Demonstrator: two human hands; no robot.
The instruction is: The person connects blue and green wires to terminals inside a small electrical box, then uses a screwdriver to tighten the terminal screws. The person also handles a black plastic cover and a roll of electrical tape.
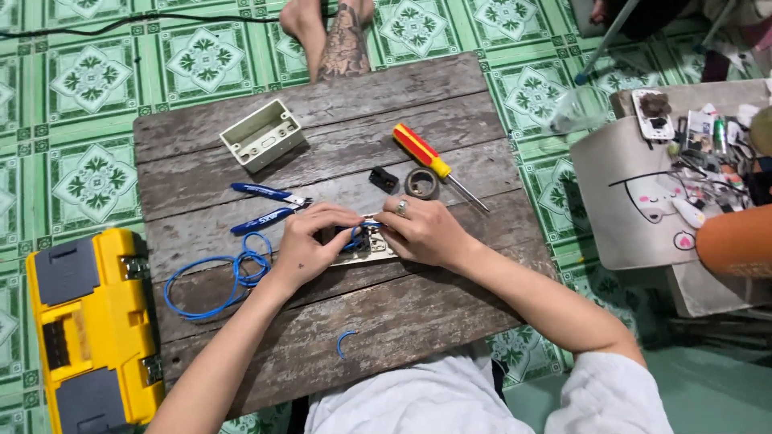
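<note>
A person sits at a weathered wooden surface [402, 321], seen from above. Both hands meet at its middle over a small switch plate [371, 245] lying flat between them. The left hand [305, 245] has its fingers curled closed on the plate's left end, pinching a blue wire [354, 238] where it enters the fitting. The right hand [422, 231], wearing a ring, is curled over the plate's right end, fingertips pressed to its top edge. The plate's long axis runs from one hand to the other, so each hand is equally near it.

The wire trails away from the left hand into a loose blue coil [217, 281]. Just beyond the left hand lie blue-handled pliers [265, 206]; farther out sits a cream wall box [262, 134]. Beyond the right hand are a small black part [383, 178], a roll of tape [421, 183] and a red-and-yellow screwdriver [426, 157]. A short wire offcut [344, 344] lies nearer the body. A yellow toolbox [88, 329] rests on the green tiled floor, left.
</note>
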